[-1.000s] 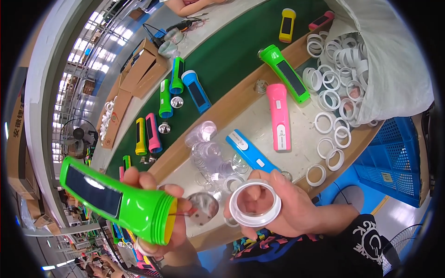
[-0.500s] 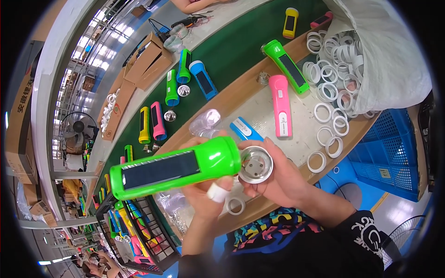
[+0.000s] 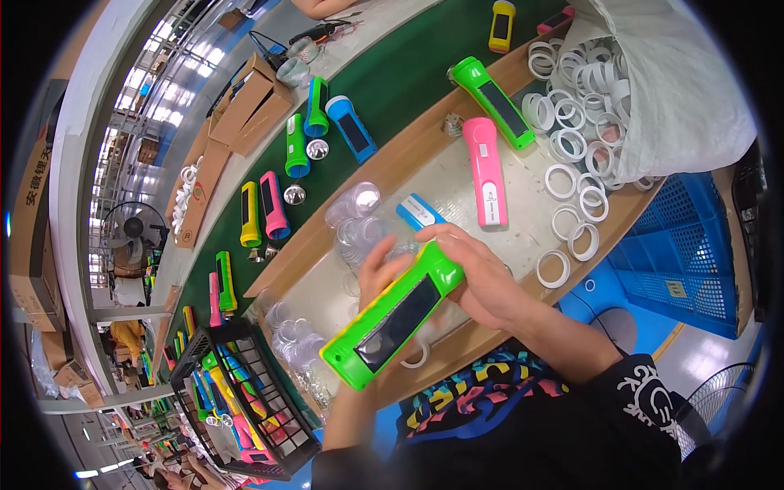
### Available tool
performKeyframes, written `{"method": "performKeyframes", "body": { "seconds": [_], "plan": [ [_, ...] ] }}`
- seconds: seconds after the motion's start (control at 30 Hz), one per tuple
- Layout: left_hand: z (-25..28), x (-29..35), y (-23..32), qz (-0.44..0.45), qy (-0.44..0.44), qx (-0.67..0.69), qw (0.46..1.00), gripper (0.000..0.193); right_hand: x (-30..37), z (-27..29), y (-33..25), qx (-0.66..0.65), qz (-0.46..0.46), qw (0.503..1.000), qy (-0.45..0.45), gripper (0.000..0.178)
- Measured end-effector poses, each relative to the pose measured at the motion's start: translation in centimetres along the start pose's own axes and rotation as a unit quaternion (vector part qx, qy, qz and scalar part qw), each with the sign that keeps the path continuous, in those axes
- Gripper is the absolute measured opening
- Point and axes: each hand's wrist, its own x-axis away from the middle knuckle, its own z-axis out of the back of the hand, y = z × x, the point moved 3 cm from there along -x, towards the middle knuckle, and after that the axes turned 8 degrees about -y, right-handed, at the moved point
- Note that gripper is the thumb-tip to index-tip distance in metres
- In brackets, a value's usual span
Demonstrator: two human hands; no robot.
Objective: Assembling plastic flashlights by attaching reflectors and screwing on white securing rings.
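A green flashlight (image 3: pixel 398 318) with a dark solar panel on its side lies slantwise across my two hands, its head up to the right. My right hand (image 3: pixel 483 282) is closed around the head end, which hides the flashlight's opening. Behind the body is my left hand (image 3: pixel 382 273), blurred and partly covered, with the flashlight lying between its thumb and fingers. No reflector cup shows at the head now. Beyond my hands, a blue flashlight (image 3: pixel 420 211) and a pink flashlight (image 3: pixel 487 175) lie in the cardboard tray (image 3: pixel 306 233).
White rings (image 3: pixel 584 200) spill from a pale sack (image 3: pixel 678 98) on the right. Clear discs (image 3: pixel 359 220) lie in the tray. Flashlights and reflectors (image 3: pixel 295 194) stand along the green belt (image 3: pixel 400 90). A black crate (image 3: pixel 278 425) holds flashlights at lower left; a blue crate (image 3: pixel 682 261) stands right.
The green flashlight has swung from nearly level to a steep slant, its head moving right into my right hand. The silver reflector cup in that hand has gone out of sight.
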Motion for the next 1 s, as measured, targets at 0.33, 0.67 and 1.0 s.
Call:
{"method": "performKeyframes", "body": {
  "seconds": [0.33,0.67,1.0],
  "plan": [
    [3.6,6.7,1.9,0.339,-0.154,0.634,0.678,0.071,2.8,-2.9,-4.5,0.515,0.397,0.701,-0.292,0.045],
    [3.4,0.0,2.3,-0.124,-0.074,-0.402,0.904,0.049,0.3,2.3,-4.4,0.207,-0.015,0.976,0.063,0.037],
    [3.4,-1.7,4.0,0.006,-0.163,-0.157,0.974,0.055,0.3,2.0,-5.4,0.207,-0.004,0.976,0.071,0.037]
  ]
}}
